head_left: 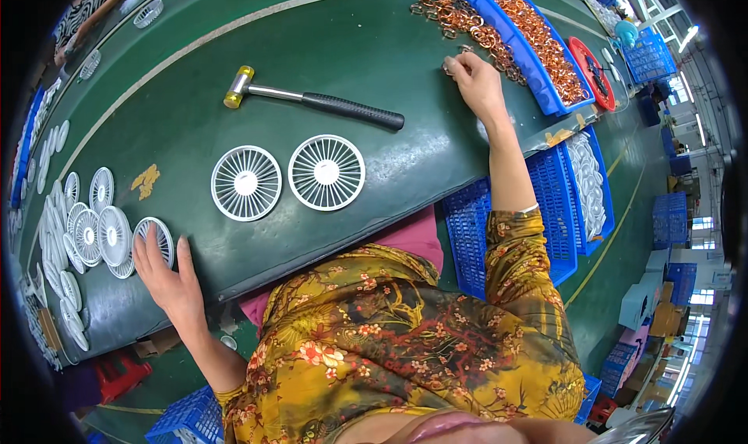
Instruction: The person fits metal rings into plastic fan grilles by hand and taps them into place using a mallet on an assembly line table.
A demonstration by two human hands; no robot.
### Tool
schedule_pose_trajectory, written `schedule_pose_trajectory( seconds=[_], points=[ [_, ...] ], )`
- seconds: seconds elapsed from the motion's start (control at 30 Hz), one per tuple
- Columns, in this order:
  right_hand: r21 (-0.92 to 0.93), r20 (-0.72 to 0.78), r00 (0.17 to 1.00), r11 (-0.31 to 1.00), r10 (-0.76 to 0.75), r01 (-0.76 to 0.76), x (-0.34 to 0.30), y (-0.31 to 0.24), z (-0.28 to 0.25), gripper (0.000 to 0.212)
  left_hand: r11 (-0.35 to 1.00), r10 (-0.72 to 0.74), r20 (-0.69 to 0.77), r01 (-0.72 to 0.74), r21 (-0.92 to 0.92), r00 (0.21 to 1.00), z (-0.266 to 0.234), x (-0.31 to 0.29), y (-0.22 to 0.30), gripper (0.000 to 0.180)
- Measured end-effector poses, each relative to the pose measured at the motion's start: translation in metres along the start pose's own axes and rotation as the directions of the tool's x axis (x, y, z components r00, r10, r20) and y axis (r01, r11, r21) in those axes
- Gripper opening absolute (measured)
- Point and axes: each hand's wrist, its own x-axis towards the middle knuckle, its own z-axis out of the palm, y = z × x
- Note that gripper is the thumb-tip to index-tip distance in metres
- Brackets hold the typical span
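Observation:
My left hand lies with fingers stretched and apart over a round white plastic fan grille at the edge of a heap of similar grilles. My right hand is pinched closed beside a spread of copper-coloured metal rings; a small ring shows partly at its fingertips. Two more white grilles, a left one and a right one, lie flat side by side between my hands. Beyond them rests a mallet with yellow faces and a black grip.
A blue bin full of copper rings stands at the far right, with a red round tray beside it. Blue crates sit below the green table's right edge, one holding clear parts. Another person's arm shows at far left.

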Motion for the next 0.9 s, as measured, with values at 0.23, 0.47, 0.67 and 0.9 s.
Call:
schedule_pose_trajectory(
  seconds=[0.23, 0.47, 0.67, 0.9],
  points=[
    [-0.417, -0.174, 0.982, 0.909, -0.072, -0.007, -0.002, 0.000, 0.001, 0.031, 0.998, -0.005, -0.036, 0.007, 0.059, 0.999, 0.002, 0.002, -0.012, 0.042],
    [-0.347, 0.010, 0.980, 0.919, -0.197, 0.188, -0.023, -0.020, 0.000, 0.019, 0.961, -0.232, -0.156, 0.201, -0.190, 0.960, -0.018, 0.013, -0.012, 0.034],
    [0.129, -0.259, 0.790, 0.791, -0.555, 0.598, -0.075, -0.087, 0.001, 0.011, 0.654, -0.250, -0.139, 0.061, -0.754, 0.958, -0.007, 0.007, 0.026, 0.024],
    [0.196, -0.303, 0.530, 0.492, -0.792, 0.848, -0.123, -0.156, 0.014, 0.022, 0.167, -0.067, 0.249, 0.257, -0.952, 0.966, 0.004, 0.017, 0.112, 0.027]
  ],
)
